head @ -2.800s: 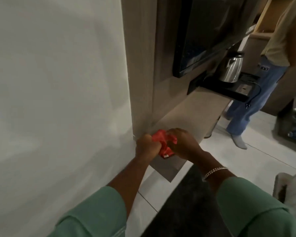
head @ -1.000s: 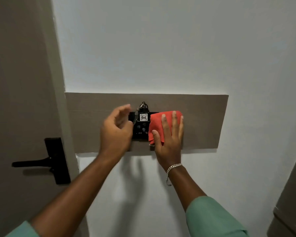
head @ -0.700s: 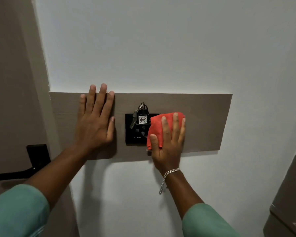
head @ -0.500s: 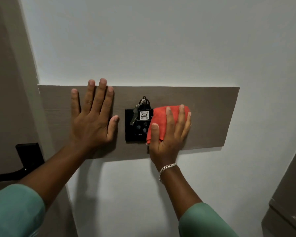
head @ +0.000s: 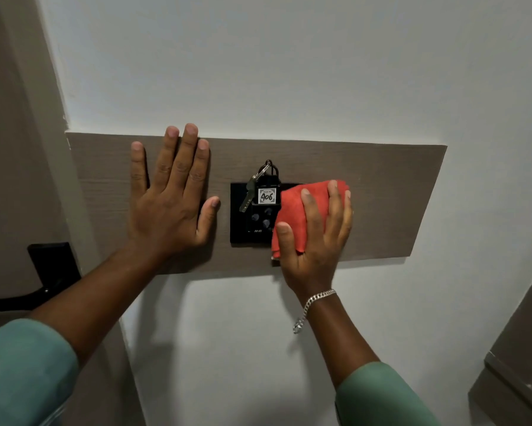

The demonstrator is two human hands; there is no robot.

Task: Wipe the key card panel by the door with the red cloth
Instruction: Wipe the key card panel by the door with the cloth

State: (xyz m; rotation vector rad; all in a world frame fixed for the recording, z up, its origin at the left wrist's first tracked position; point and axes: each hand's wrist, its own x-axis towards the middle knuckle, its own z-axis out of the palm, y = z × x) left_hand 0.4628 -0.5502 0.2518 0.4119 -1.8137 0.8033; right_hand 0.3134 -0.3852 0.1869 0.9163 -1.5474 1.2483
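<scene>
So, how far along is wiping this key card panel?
Done: red cloth is on the key card panel. In hand: right hand presses it flat over the panel's right side; left hand rests on the wooden board. Left: the uncovered side by the key tag.

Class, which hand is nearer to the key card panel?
Right. The right hand presses the red cloth over the right part of the key card panel; the left hand lies flat on the wooden board to its left, apart.

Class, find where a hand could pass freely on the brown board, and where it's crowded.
Free: the board right of the cloth; a strip left of the left hand. Crowded: the panel, under keys, cloth and right hand.
</scene>
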